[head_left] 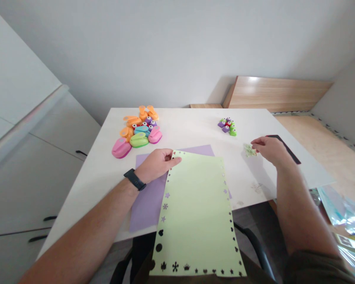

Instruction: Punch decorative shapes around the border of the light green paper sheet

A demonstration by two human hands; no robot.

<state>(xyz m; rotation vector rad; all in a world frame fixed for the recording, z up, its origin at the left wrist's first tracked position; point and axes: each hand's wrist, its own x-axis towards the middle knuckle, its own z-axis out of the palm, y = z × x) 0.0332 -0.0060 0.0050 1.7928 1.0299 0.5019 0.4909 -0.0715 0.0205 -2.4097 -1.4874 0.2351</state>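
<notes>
White table point(189, 128), grey wall point(165, 51), left hand point(156, 163) gripping green paper point(197, 205), right hand point(269, 149) at scraps point(249, 150), grip unclear

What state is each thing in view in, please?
Light-green rectangular paper sheet: punched along its edges, held by the left hand.
Purple rectangular paper sheet: flat, partly covered.
Small pale-green paper cutouts: heaped at the right hand.
Colourful rounded plastic punches: clustered in two groups.
White flat cabinet doors: shut.
Black banded wristwatch: fastened.

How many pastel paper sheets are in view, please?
2: a light green paper sheet in the left hand, and a lavender paper sheet partly beneath it on the white table; more may be hidden.
</notes>
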